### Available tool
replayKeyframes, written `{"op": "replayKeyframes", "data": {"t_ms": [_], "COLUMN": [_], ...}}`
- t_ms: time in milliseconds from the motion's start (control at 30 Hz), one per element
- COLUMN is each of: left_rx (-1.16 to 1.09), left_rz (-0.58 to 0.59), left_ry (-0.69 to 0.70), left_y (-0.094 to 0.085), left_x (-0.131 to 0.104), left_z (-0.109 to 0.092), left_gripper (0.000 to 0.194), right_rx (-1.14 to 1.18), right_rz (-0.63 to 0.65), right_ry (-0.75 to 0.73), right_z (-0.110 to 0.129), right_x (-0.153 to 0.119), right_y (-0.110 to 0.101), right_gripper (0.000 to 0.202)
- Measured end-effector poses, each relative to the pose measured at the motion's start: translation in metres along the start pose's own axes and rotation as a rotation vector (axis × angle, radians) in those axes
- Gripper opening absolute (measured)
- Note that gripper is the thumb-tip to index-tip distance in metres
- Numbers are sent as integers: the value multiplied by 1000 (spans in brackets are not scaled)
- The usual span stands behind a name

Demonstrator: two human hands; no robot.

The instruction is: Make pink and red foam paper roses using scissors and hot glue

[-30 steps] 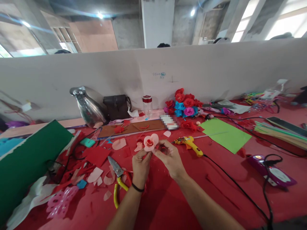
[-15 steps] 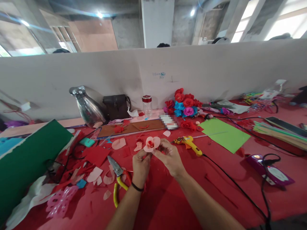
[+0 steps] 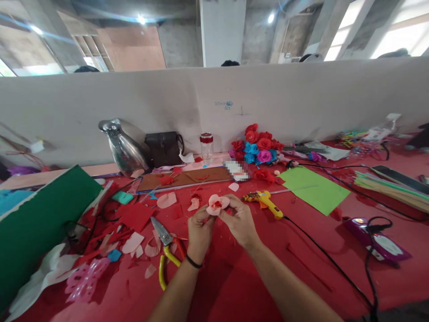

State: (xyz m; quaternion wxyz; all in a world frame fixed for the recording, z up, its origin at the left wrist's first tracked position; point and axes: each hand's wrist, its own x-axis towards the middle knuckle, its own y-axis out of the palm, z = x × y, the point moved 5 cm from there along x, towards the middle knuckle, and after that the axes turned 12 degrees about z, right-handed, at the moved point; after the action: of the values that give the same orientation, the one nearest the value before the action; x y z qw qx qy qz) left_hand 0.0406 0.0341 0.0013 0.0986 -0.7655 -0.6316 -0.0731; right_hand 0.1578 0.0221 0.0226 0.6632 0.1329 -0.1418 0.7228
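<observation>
A paper flower [image 3: 217, 204] with pale pink outer petals and a red centre is held up over the red table [image 3: 231, 286]. My left hand [image 3: 200, 230] is closed on it from below, at its base. My right hand [image 3: 239, 219] pinches its right-hand petal between thumb and fingers. Just right of my right hand lies a yellow glue gun [image 3: 268, 203] with a black cord. Scissors [image 3: 167, 243] with yellow and red handles rest open to the left of my left wrist. Pink petal pieces [image 3: 166, 200] are scattered on the left.
Behind my hands stand a steel jug [image 3: 124, 150], a dark bag [image 3: 163, 150], a glass jar [image 3: 207, 150] and a bunch of paper flowers [image 3: 258, 145]. Green paper [image 3: 315, 190] and a purple power device [image 3: 378, 239] lie right, a green board [image 3: 47, 228] left.
The flower has moved slightly right and tilted, its face turned differently. Both hands have shifted a little with it and keep hold.
</observation>
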Motion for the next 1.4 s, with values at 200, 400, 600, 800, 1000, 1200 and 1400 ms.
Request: {"op": "replayKeyframes", "data": {"t_ms": [200, 400, 600, 800, 1000, 1200, 1400], "left_rx": [-26, 46, 218, 270, 245, 241, 294], "left_rz": [-31, -101, -196, -187, -175, -269, -423], "left_ry": [-21, 28, 105, 112, 70, 51, 127], "left_y": [-4, -16, -28, -29, -27, -42, -71], "left_x": [0, 1, 2, 3, 5, 5, -7], "left_z": [4, 11, 7, 9, 10, 3, -10], "left_gripper": [13, 12, 15, 16, 14, 13, 14], "right_rx": [-15, 96, 362, 332, 291, -113, -687], "right_rz": [9, 34, -165, -129, -143, 22, 527], "right_ry": [24, 95, 127, 177, 191, 176, 172], "right_z": [-1, -10, -15, -10, -12, -9, -6], "right_x": [0, -1, -3, -1, -3, -8, -35], "right_y": [2, 7, -7, -3, -5, 10, 79], "right_gripper": [7, 18, 14, 19, 28, 26, 15]}}
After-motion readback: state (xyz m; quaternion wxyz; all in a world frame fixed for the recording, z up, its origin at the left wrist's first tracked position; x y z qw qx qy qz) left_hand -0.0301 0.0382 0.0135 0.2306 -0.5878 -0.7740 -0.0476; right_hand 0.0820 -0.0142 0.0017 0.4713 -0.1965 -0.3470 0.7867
